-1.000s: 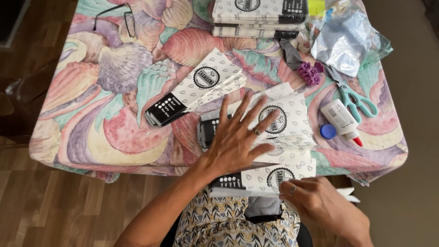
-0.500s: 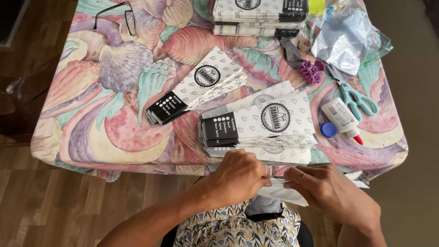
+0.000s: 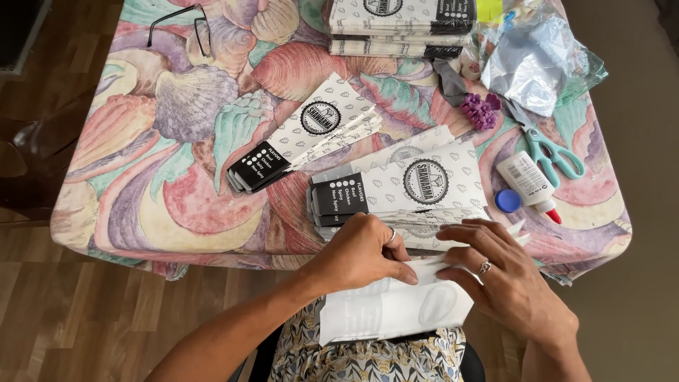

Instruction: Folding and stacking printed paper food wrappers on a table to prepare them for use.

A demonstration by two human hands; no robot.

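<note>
My left hand (image 3: 364, 252) and my right hand (image 3: 498, 276) both pinch the upper edge of a white paper sleeve (image 3: 392, 305) that lies blank side up over my lap at the table's front edge. Just beyond my hands lies a pile of printed white sleeves (image 3: 403, 187) with black ends and a round black emblem. A second, smaller pile of the same sleeves (image 3: 300, 141) lies at an angle to its left.
A taller stack of sleeves (image 3: 399, 25) sits at the far edge. On the right lie a glue bottle (image 3: 527, 182) with its blue cap (image 3: 507, 201) off, teal scissors (image 3: 548, 145), a crumpled plastic bag (image 3: 537, 60) and a purple flower (image 3: 481, 111). Spectacles (image 3: 177, 28) lie far left.
My left hand has lifted off the pile and drawn back to the table's edge. Both hands have pulled one sleeve off the table onto my lap, blank side up.
</note>
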